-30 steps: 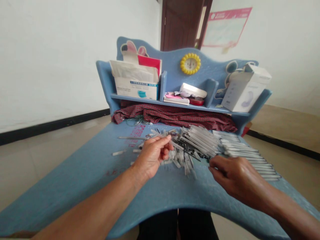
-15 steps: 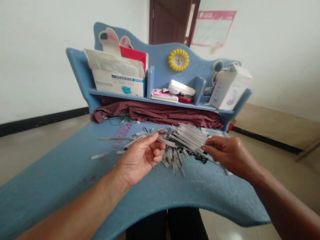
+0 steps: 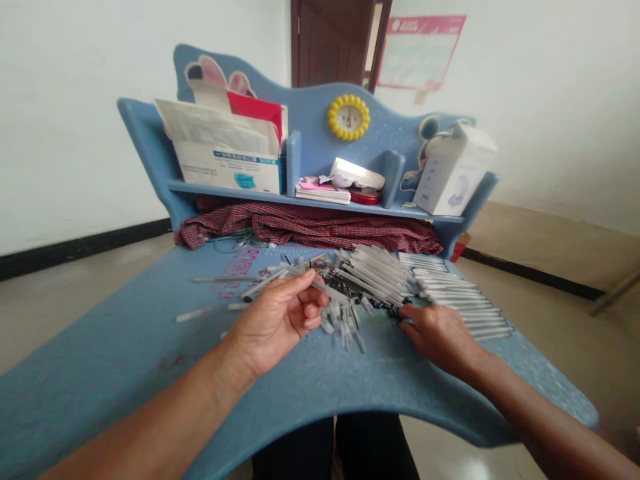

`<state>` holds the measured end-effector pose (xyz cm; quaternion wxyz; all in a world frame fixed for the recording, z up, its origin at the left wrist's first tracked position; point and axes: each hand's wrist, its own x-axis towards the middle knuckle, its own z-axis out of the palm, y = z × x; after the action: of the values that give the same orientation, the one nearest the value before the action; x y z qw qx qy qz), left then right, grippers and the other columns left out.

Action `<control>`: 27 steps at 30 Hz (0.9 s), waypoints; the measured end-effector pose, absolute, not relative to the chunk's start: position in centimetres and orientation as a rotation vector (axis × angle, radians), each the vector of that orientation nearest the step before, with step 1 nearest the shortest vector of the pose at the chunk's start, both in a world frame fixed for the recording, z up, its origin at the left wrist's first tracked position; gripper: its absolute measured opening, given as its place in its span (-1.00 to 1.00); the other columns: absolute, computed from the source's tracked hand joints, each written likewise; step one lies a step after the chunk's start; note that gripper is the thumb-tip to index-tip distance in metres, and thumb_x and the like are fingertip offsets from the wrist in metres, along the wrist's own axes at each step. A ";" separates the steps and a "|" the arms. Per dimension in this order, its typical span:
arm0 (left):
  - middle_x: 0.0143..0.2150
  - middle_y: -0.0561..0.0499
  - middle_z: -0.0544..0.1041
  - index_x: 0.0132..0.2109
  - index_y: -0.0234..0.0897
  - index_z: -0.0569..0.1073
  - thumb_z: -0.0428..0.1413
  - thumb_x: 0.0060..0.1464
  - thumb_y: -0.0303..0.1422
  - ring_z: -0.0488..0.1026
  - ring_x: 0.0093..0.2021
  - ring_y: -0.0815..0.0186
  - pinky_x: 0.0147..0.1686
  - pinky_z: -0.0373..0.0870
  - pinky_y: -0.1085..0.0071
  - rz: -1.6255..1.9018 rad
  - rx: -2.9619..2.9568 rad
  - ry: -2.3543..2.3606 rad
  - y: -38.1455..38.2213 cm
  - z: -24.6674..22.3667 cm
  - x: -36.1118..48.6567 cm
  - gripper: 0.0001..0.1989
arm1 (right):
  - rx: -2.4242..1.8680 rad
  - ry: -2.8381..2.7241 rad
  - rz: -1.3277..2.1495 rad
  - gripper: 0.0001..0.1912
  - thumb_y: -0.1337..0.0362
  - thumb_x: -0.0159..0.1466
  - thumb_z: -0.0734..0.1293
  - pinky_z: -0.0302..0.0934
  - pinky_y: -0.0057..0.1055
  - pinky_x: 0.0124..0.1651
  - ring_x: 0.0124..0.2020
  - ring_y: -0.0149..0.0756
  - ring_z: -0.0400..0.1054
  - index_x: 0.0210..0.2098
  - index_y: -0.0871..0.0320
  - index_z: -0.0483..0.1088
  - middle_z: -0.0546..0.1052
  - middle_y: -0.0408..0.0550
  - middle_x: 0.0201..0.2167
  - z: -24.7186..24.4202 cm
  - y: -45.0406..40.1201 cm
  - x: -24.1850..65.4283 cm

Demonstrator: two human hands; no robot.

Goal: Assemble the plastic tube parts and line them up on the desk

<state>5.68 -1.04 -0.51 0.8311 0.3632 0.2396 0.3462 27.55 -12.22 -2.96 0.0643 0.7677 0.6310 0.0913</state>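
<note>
Between thumb and fingers, my left hand (image 3: 280,317) pinches a translucent pen barrel (image 3: 330,291), held above the blue desk. My right hand (image 3: 440,333) is closed at the near end of a pile of clear pen tubes (image 3: 373,273), its fingertips by small black pieces (image 3: 395,310). What it grips, if anything, is too small to make out. Short clear caps (image 3: 347,327) lie loosely between the hands. To the right, several assembled-looking pens (image 3: 465,300) lie side by side in a slanting row.
The blue desk (image 3: 300,387) has a curved near edge. Loose tubes (image 3: 193,315) lie at the left. Behind the pile is a red checked cloth (image 3: 310,225) under a shelf holding a mask box (image 3: 225,163), notebooks (image 3: 323,193) and a white box (image 3: 455,173).
My right hand has moved down and slightly inward to the black pieces, uncovering the row of pens. My left hand still holds the barrel. The view has shifted slightly.
</note>
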 end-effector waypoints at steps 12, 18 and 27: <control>-0.60 -0.05 0.46 -0.45 -0.41 0.44 0.06 0.06 -0.46 0.28 -0.70 0.51 -0.69 0.16 0.61 0.748 0.809 0.503 -1.4 -0.5 5.6 -0.85 | 2.094 2.291 0.198 -0.81 0.44 0.15 0.16 0.03 -0.46 -0.43 -0.42 -0.31 0.38 -0.42 0.19 0.40 0.52 0.00 -0.44 -2.3 -11.0 26.0; -0.61 -0.05 0.46 -0.44 -0.41 0.44 0.05 0.08 -0.44 0.29 -0.69 0.51 -0.70 0.16 0.62 0.738 0.827 0.500 -1.4 -0.8 5.6 -0.83 | 2.362 2.767 -0.340 -0.88 0.40 0.15 0.23 0.15 -0.53 -0.43 -0.52 -0.44 0.33 -0.43 0.18 0.41 0.48 -0.17 -0.54 -0.9 -12.0 24.7; -0.59 -0.03 0.47 -0.42 -0.39 0.43 0.08 0.06 -0.42 0.30 -0.68 0.51 -0.70 0.18 0.62 0.728 0.860 0.524 -1.4 -1.0 5.6 -0.86 | 2.373 3.211 -0.059 -0.92 0.35 0.16 0.30 0.24 -0.48 -0.40 -0.49 -0.42 0.38 -0.40 0.16 0.45 0.52 -0.13 -0.51 0.2 -12.1 21.5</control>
<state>5.63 -1.43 -0.96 0.8132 0.4028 0.2454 0.3410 21.54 -12.12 0.24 -0.4132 0.5412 0.7323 -0.0135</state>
